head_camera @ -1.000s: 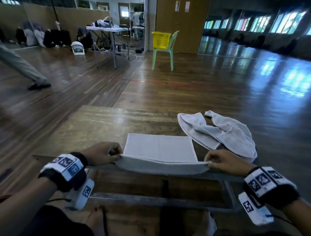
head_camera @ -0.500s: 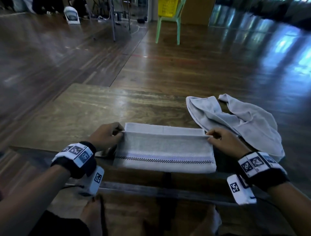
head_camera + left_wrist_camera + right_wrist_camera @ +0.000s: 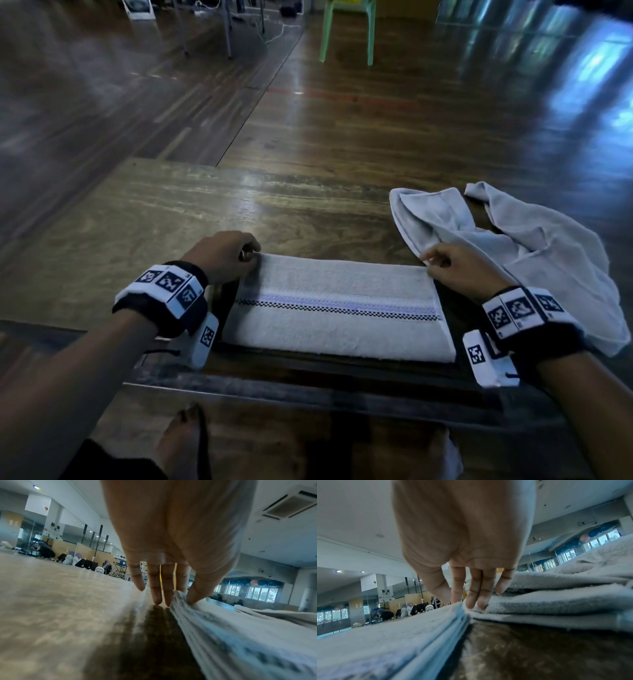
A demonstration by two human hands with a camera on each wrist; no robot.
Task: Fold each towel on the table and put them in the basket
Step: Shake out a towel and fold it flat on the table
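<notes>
A white towel (image 3: 337, 308) with a dark checked and blue stripe lies folded in a long band at the near edge of the wooden table (image 3: 137, 240). My left hand (image 3: 253, 257) pinches its far left corner between thumb and forefinger, as the left wrist view shows (image 3: 178, 600). At the far right corner, my right hand (image 3: 428, 265) pinches the stacked layers (image 3: 453, 600). A second grey-white towel (image 3: 534, 250) lies crumpled just right of my right hand, its folds touching my outer fingers (image 3: 501, 588). No basket is in view.
Beyond the table, a green chair (image 3: 346, 31) stands on the shiny wooden floor, only its legs showing. Metal table legs (image 3: 226, 31) stand far left. My feet (image 3: 185, 442) show below the table's near edge. Several people sit far off in the hall (image 3: 77, 559).
Both hands carried the towel's near edge away from me and laid it on the far edge. The striped side now faces up. The head view has tilted down.
</notes>
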